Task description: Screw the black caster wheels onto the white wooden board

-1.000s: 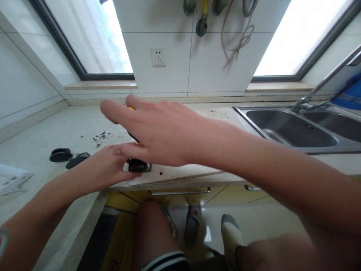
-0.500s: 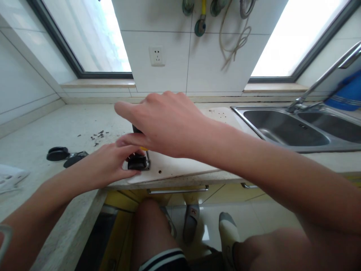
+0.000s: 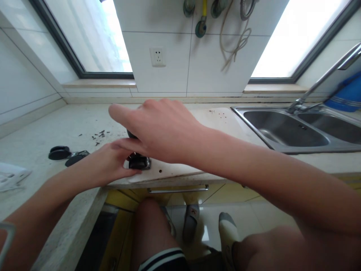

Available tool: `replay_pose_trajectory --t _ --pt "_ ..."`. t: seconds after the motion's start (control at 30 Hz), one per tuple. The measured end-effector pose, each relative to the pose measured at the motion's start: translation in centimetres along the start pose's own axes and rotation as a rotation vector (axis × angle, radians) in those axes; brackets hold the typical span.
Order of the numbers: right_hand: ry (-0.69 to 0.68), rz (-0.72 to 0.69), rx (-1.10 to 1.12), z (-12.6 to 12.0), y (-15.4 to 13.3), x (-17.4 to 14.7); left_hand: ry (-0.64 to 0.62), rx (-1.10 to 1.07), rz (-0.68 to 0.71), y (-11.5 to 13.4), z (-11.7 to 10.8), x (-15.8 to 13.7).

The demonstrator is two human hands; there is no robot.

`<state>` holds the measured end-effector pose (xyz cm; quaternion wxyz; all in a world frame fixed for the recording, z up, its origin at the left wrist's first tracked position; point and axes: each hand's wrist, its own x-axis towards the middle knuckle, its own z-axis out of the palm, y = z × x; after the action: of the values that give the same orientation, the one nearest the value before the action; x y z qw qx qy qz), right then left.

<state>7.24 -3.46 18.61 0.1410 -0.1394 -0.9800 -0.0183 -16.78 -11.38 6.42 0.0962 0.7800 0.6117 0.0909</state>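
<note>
My left hand (image 3: 111,162) grips a black caster wheel (image 3: 138,162) between thumb and fingers. The caster's small metal plate rests at the near left corner of a white board (image 3: 175,168) lying on the counter. My right hand (image 3: 160,130) is closed around a screwdriver (image 3: 131,134) directly above the caster. Only a bit of the dark handle shows; its shaft and tip are hidden behind the hand. The fingers of both hands meet or overlap near the handle. A round hole in the board lies just right of the caster.
Several dark screws (image 3: 101,134) are scattered beyond my left wrist. Loose black casters (image 3: 59,152) lie on the counter (image 3: 36,130) at left, near a white plastic piece (image 3: 12,175). A double steel sink (image 3: 284,128) with a faucet (image 3: 318,84) is at right.
My right hand has shifted slightly left and downward and turned a little, hiding the screwdriver's yellow part and shaft. My left hand stays on the caster.
</note>
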Motion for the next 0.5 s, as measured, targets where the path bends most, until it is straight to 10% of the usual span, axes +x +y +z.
replay_pose_trajectory --t 0.5 --pt "-0.008 0.073 -0.050 -0.3 1.3 0.5 -0.031 0.021 -0.006 0.8 -0.6 0.4"
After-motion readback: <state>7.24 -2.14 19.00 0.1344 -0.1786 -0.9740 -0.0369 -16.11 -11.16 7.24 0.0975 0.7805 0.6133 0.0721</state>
